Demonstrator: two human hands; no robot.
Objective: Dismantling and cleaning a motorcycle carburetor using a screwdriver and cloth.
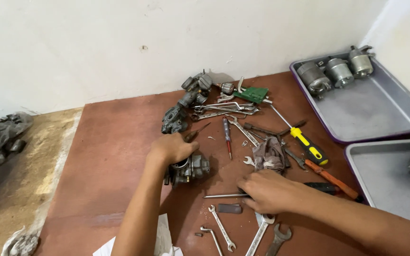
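Here, left hand (172, 148) grips the carburetor (189, 169) — right hand's (266, 190) grip unclear — amid crowded wrenches (222, 234).

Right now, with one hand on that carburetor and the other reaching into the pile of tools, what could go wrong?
1. The left hand only rests on top of the carburetor, which sits loose on the floor, so it could tip or roll.
2. The right hand is picking up a thin metal rod among crowded wrenches; it might knock small parts out of sight.
3. The dirty rag lies over some tools, possibly hiding sharp tips.
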